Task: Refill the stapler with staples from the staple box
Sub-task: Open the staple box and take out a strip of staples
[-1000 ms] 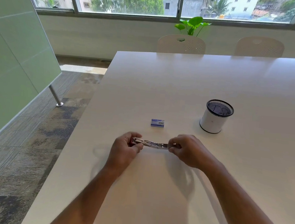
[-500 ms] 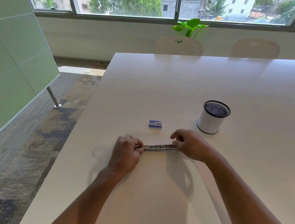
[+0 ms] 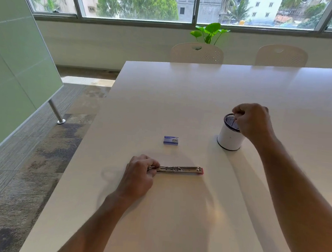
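The metal stapler (image 3: 179,169) lies opened out flat on the white table (image 3: 183,99), with a red tip at its right end. My left hand (image 3: 139,175) grips its left end. A small blue staple box (image 3: 171,140) rests closed on the table a little beyond the stapler. My right hand (image 3: 252,121) hovers over the white cup with a black mesh rim (image 3: 228,137), fingers pinched together. A thin dark sliver hangs from the fingertips over the cup's mouth; what it is stays too small to tell.
The table's left edge (image 3: 84,145) runs close to my left arm, with carpet floor below. Two pale chairs (image 3: 196,52) stand at the far side, a green plant (image 3: 210,32) behind them.
My right hand has let go of the stapler's right end and moved up and right to above the cup. The left hand keeps its hold on the stapler.
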### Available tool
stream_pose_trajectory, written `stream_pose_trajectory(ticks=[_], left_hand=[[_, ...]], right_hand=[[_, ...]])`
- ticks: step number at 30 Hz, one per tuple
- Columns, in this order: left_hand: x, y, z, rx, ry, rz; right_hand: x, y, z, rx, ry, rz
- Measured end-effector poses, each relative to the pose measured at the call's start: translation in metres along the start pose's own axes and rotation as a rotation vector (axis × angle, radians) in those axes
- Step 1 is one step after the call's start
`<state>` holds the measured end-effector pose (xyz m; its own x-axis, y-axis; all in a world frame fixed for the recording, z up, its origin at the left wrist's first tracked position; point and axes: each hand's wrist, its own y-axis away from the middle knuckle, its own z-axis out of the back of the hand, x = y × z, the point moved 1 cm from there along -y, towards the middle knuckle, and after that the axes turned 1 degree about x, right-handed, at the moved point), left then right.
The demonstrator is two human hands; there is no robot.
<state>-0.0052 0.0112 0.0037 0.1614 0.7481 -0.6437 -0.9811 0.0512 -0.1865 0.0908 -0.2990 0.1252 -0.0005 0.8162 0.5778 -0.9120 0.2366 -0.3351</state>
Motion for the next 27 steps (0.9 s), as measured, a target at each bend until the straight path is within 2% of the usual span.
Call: stream_pose_trajectory(ticks=[11, 14, 18, 22, 27], left_hand=[[-0.003, 0.002, 0.001, -0.021, 0.018, 0.028], [-0.004, 0.0, 0.003, -0.039, 0.045, 0.037], [-0.005, -0.008, 0.004, -0.082, 0.083, 0.07], [-0.012, -0.024, 0.004, -0.099, 0.098, 0.103], [-0.013, -0.041, 0.002, -0.085, 0.099, 0.138]], right_hand=[[0.002, -0.001, 0.003, 0.216, 0.252, -0.086], [0.007, 0.0, 0.005, 0.16, 0.26, -0.03], [0.032, 0.019, -0.013, 0.017, 0.072, 0.166], [0.056, 0.044, -0.062, 0.19, -0.096, 0.228], [0.056, 0.056, -0.116, 0.431, -0.1, 0.145]])
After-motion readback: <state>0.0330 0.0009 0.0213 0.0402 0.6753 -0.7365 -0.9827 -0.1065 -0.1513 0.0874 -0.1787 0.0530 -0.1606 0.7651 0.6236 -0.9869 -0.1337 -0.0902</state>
